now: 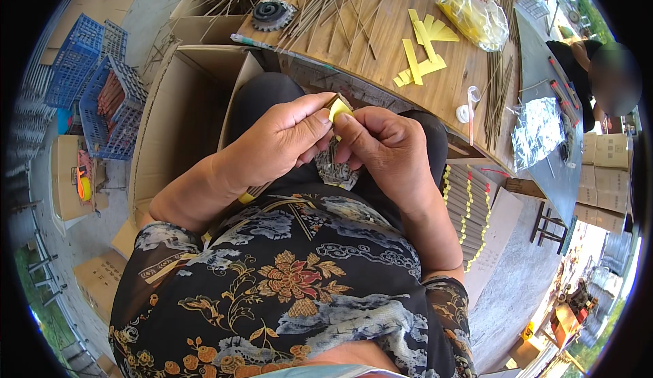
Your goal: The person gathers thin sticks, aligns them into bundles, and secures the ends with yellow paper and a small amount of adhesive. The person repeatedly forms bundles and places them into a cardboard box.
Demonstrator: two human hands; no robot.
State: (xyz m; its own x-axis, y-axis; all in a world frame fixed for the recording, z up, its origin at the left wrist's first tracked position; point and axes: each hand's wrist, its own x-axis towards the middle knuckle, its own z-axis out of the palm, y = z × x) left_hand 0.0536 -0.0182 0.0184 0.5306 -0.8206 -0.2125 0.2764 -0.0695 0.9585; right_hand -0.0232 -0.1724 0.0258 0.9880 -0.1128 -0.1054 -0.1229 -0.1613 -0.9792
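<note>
Above my lap, my left hand (289, 130) is closed round a thin brown stick or stick bundle, most of it hidden by the fingers. A yellow strip (339, 110) lies at its upper end. My right hand (386, 140) pinches this strip between thumb and fingers, close against the left fingertips. Below the left wrist another part of a brown rod with a yellow band (245, 198) shows beside my forearm; I cannot tell whether it is the same piece. More yellow strips (423, 50) lie loosely overlapped on the wooden table (381, 35) ahead.
Thin brown sticks (333, 11) and a dark coiled round object (273, 15) lie on the table, with a bag of yellow material (473, 11). An open carton (183, 106) stands left, blue crates (109, 109) beyond. Yellow-banded rods (466, 208) lie right. A person (585, 62) sits far right.
</note>
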